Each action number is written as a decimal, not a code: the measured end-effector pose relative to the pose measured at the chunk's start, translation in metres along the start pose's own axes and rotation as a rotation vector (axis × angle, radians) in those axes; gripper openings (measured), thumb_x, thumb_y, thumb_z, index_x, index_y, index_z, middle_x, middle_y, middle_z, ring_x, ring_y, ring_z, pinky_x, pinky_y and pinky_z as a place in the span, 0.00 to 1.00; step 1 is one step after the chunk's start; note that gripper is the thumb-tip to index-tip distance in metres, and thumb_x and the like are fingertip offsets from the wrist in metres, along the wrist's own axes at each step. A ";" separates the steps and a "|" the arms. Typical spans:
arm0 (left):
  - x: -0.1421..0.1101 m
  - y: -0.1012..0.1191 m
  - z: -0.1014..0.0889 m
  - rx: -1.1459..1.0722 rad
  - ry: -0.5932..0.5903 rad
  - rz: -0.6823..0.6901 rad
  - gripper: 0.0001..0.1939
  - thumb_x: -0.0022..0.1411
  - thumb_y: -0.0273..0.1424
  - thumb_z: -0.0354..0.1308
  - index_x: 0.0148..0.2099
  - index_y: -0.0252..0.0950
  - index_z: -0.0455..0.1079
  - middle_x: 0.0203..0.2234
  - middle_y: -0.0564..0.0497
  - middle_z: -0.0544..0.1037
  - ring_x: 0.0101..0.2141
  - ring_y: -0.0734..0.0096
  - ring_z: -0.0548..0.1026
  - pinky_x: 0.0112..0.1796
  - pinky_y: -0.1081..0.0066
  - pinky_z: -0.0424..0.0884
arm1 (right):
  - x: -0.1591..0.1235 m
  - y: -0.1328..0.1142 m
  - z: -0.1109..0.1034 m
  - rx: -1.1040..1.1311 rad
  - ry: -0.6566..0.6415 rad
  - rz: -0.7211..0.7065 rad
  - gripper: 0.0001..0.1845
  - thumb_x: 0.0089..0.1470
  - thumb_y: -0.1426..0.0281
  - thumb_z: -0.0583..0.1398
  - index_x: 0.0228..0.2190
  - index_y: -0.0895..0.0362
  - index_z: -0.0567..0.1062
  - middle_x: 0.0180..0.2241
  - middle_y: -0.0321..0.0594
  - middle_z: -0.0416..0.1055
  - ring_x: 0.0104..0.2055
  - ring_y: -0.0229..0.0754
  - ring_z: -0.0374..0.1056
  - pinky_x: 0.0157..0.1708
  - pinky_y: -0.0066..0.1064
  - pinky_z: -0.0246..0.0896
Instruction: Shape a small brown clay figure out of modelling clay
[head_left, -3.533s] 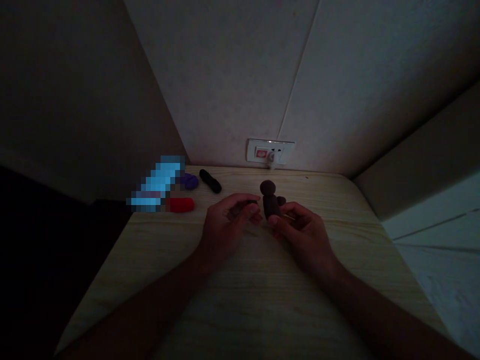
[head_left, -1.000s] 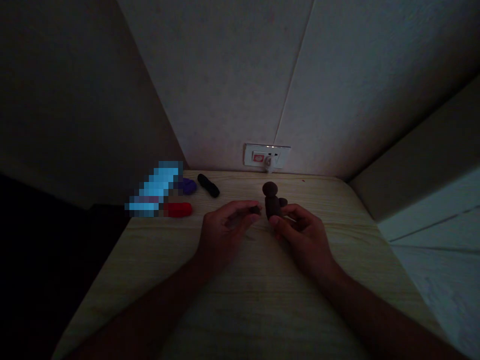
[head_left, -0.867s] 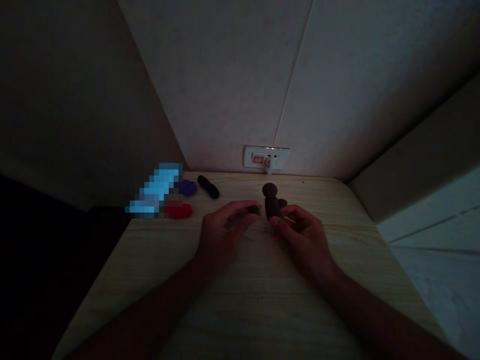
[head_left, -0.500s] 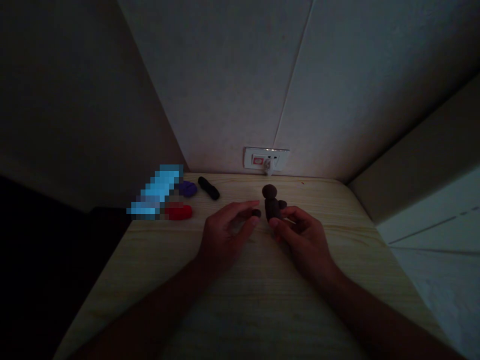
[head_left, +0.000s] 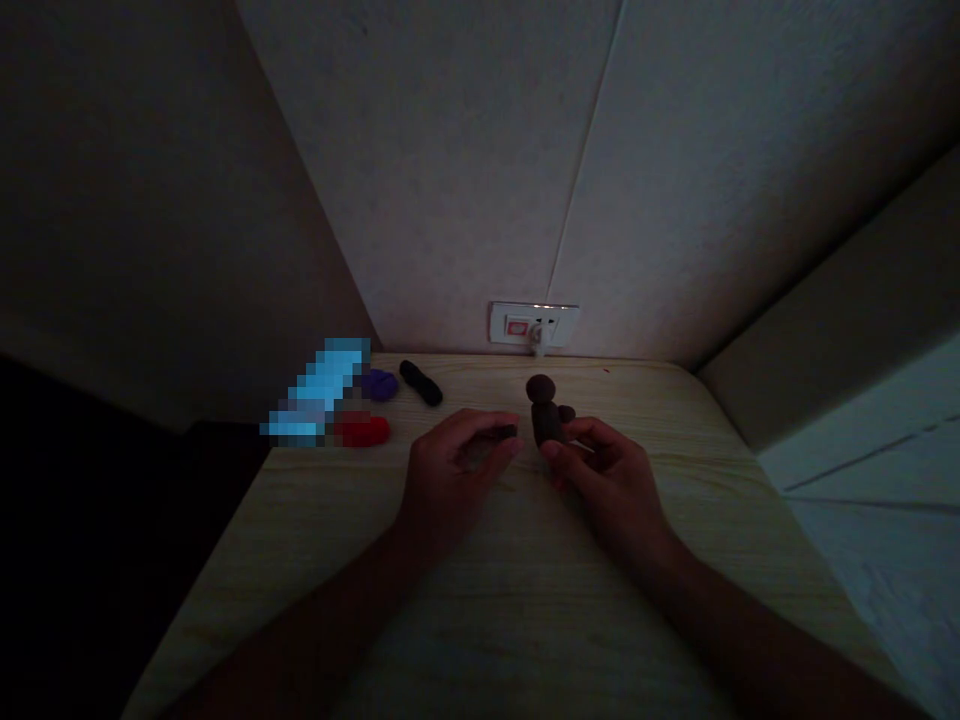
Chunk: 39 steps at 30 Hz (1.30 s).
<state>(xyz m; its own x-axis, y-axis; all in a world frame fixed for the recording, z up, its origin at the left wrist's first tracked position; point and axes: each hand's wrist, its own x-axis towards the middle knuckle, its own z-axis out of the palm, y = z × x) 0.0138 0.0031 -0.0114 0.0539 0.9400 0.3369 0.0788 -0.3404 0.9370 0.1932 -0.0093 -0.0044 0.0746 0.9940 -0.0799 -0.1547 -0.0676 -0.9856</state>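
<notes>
Dark brown figure (head_left: 547, 424): in the right hand, near upright above the table, 1 round ball on top of 1 longer body; 1 smaller lump (head_left: 567, 413) shows at its 3 o'clock side.
Right hand (head_left: 611, 475): at the figure's 4 o'clock, thumb and fingers gripping its lower end.
Left hand (head_left: 446, 480): at the figure's 8 o'clock, pinching 1 small dark piece (head_left: 508, 431), apart from the figure.
Table (head_left: 517, 590): pale wood grain, under both hands.
Black roll (head_left: 421, 384): on the table, toward the figure's 10 o'clock.
Purple lump (head_left: 381, 385): just beside the roll, at its 9 o'clock.
Red piece (head_left: 366, 431): at the figure's 9 o'clock, partly pixelated.
Wall socket (head_left: 497, 323): at the figure's 12 o'clock.
</notes>
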 end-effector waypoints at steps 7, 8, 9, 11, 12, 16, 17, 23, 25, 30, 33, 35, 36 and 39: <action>0.001 0.004 -0.002 0.070 -0.002 -0.018 0.11 0.66 0.34 0.65 0.49 0.40 0.81 0.39 0.50 0.86 0.38 0.67 0.84 0.41 0.69 0.82 | -0.001 0.000 -0.002 -0.022 -0.012 -0.002 0.18 0.45 0.60 0.74 0.31 0.55 0.76 0.19 0.30 0.71 0.21 0.34 0.62 0.22 0.27 0.55; 0.000 0.003 -0.002 0.074 0.004 -0.018 0.11 0.66 0.34 0.65 0.50 0.40 0.81 0.39 0.49 0.86 0.38 0.66 0.84 0.42 0.68 0.82 | -0.001 0.001 -0.002 -0.024 -0.013 0.003 0.18 0.45 0.60 0.74 0.31 0.55 0.76 0.19 0.30 0.71 0.21 0.34 0.62 0.22 0.27 0.55; 0.000 0.003 -0.002 0.082 0.007 -0.018 0.11 0.65 0.34 0.65 0.49 0.40 0.81 0.40 0.49 0.86 0.39 0.65 0.85 0.43 0.67 0.82 | -0.001 0.001 -0.002 -0.023 -0.012 0.007 0.18 0.45 0.60 0.74 0.31 0.55 0.76 0.19 0.31 0.71 0.21 0.35 0.63 0.22 0.27 0.55; 0.000 0.002 -0.002 0.089 0.006 -0.020 0.10 0.65 0.35 0.65 0.47 0.39 0.81 0.40 0.49 0.86 0.40 0.64 0.85 0.44 0.66 0.82 | -0.001 0.000 -0.002 -0.016 -0.011 0.012 0.18 0.44 0.60 0.75 0.32 0.55 0.76 0.19 0.31 0.71 0.21 0.35 0.63 0.23 0.27 0.55; 0.000 0.002 -0.001 0.077 0.004 -0.022 0.10 0.65 0.35 0.65 0.47 0.39 0.81 0.41 0.49 0.86 0.41 0.64 0.85 0.45 0.66 0.82 | -0.001 0.000 -0.002 -0.009 -0.009 0.011 0.19 0.44 0.60 0.75 0.32 0.55 0.76 0.19 0.30 0.71 0.21 0.35 0.64 0.23 0.27 0.56; -0.001 0.003 -0.001 0.046 -0.008 0.007 0.11 0.69 0.34 0.61 0.51 0.39 0.78 0.43 0.48 0.86 0.43 0.65 0.84 0.47 0.66 0.81 | -0.001 0.000 -0.001 0.001 -0.011 0.007 0.18 0.43 0.60 0.75 0.30 0.55 0.76 0.20 0.30 0.71 0.21 0.35 0.64 0.23 0.28 0.56; 0.000 0.004 -0.002 0.073 -0.013 0.037 0.11 0.70 0.33 0.60 0.51 0.39 0.78 0.43 0.48 0.85 0.43 0.65 0.84 0.47 0.66 0.81 | -0.001 0.000 -0.001 0.000 -0.014 0.004 0.18 0.43 0.60 0.75 0.30 0.55 0.76 0.20 0.30 0.71 0.21 0.35 0.63 0.23 0.28 0.55; 0.002 0.008 -0.005 0.308 -0.023 0.257 0.10 0.69 0.29 0.60 0.51 0.39 0.79 0.43 0.47 0.83 0.43 0.67 0.81 0.46 0.66 0.78 | 0.000 0.002 -0.003 -0.007 -0.027 -0.003 0.17 0.45 0.61 0.75 0.30 0.54 0.76 0.19 0.30 0.70 0.21 0.35 0.62 0.22 0.27 0.54; 0.002 0.007 -0.005 0.307 -0.031 0.274 0.11 0.70 0.27 0.60 0.52 0.39 0.79 0.42 0.48 0.84 0.42 0.68 0.81 0.45 0.67 0.78 | 0.000 0.001 -0.003 -0.005 -0.023 -0.010 0.17 0.45 0.61 0.74 0.30 0.54 0.76 0.19 0.30 0.71 0.21 0.34 0.62 0.22 0.27 0.54; 0.001 0.005 -0.005 0.318 -0.046 0.270 0.09 0.70 0.29 0.60 0.48 0.39 0.80 0.42 0.49 0.85 0.41 0.67 0.82 0.46 0.66 0.78 | -0.001 0.001 -0.002 -0.015 -0.028 -0.026 0.16 0.46 0.61 0.74 0.30 0.55 0.76 0.20 0.30 0.71 0.22 0.34 0.63 0.23 0.26 0.55; 0.002 0.005 -0.005 0.323 -0.056 0.264 0.09 0.70 0.30 0.60 0.48 0.40 0.80 0.42 0.48 0.84 0.42 0.66 0.81 0.46 0.65 0.79 | -0.001 0.000 -0.001 -0.031 -0.016 -0.024 0.16 0.45 0.60 0.74 0.30 0.55 0.75 0.19 0.30 0.70 0.21 0.35 0.63 0.22 0.27 0.55; 0.002 0.005 -0.004 0.316 -0.058 0.259 0.10 0.69 0.29 0.61 0.50 0.41 0.79 0.43 0.48 0.84 0.44 0.65 0.81 0.47 0.64 0.79 | -0.001 -0.001 -0.001 -0.040 -0.013 -0.023 0.17 0.45 0.60 0.74 0.30 0.54 0.75 0.19 0.30 0.70 0.21 0.36 0.63 0.22 0.27 0.55; 0.002 0.004 -0.004 0.302 -0.059 0.250 0.10 0.69 0.29 0.61 0.50 0.41 0.79 0.43 0.48 0.83 0.44 0.65 0.81 0.48 0.64 0.79 | -0.001 -0.001 -0.001 -0.040 -0.013 -0.021 0.17 0.44 0.60 0.74 0.30 0.54 0.75 0.19 0.30 0.70 0.21 0.36 0.63 0.22 0.28 0.55; 0.003 0.002 -0.004 0.218 -0.037 0.205 0.09 0.66 0.28 0.64 0.48 0.41 0.80 0.42 0.48 0.82 0.44 0.66 0.81 0.46 0.65 0.80 | -0.001 -0.001 -0.001 -0.027 -0.006 -0.021 0.17 0.44 0.61 0.74 0.30 0.54 0.75 0.19 0.30 0.70 0.21 0.36 0.64 0.23 0.28 0.57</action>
<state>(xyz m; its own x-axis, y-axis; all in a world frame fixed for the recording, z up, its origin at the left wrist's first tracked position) 0.0103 0.0050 -0.0083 0.1266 0.8511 0.5095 0.2746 -0.5237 0.8064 0.1940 -0.0103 -0.0039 0.0718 0.9957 -0.0581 -0.1263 -0.0487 -0.9908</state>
